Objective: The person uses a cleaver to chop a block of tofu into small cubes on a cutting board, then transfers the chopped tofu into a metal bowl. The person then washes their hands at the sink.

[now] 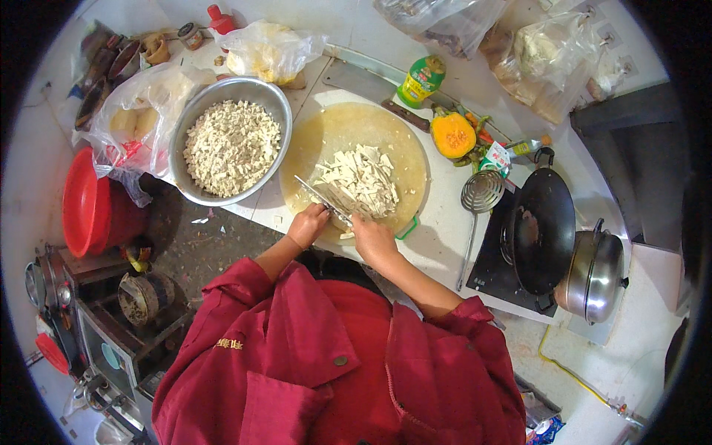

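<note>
My right hand (377, 240) grips a cleaver (328, 199) whose blade stands on edge over a round cutting board (356, 122). Close against the blade's near side is my left hand (308, 225), its fingers curled; whatever lies under them is hidden. Pale cut strips of food (361, 181) are heaped on the board just beyond the blade, with small bits scattered around. Left of the board, a large steel bowl (283, 139) holds a heap of small pale cubes (231, 147).
A second cleaver (356, 83) lies behind the board, near a green bottle (421, 80) and a cut pumpkin (453, 135). To the right are a skimmer (481, 191), a black wok (542, 231) and a steel pot (592, 275). Red basins (86, 203) stand left, below a plastic bag (147, 114).
</note>
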Demonstrator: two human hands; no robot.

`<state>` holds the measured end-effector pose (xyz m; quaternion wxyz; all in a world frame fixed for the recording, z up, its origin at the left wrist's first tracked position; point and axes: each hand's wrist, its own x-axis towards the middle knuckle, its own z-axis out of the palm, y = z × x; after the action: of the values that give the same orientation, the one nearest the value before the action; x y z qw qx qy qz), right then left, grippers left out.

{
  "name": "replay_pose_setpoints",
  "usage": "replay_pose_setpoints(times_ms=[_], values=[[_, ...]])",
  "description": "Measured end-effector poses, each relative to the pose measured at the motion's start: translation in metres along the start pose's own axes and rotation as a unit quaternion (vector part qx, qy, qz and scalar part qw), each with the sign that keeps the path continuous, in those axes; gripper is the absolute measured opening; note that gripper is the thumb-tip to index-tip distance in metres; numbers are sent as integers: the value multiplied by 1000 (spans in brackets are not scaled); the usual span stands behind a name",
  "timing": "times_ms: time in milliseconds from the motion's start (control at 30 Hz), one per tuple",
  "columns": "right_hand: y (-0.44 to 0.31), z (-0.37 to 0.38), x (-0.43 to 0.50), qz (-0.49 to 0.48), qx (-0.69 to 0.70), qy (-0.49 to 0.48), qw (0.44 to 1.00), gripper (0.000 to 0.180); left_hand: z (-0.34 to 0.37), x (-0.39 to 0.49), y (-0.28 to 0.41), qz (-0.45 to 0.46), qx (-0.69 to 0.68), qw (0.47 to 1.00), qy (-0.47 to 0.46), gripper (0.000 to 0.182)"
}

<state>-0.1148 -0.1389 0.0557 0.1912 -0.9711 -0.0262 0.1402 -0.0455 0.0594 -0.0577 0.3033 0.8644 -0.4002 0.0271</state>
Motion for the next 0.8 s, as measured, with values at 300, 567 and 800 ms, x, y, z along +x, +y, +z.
replay_pose_setpoints(times_ms=[300,567,800], values=[[11,34,-6,18,64,50,997,23,-6,-16,-1,-37,15,999,-15,13],[-3,12,-3,-28,12,37,999,19,-7,-7,-4,-20,9,1000,9,7],[14,49,-1,-22,35,103,994,20,-2,-1,-4,-24,5,1000,18,8]])
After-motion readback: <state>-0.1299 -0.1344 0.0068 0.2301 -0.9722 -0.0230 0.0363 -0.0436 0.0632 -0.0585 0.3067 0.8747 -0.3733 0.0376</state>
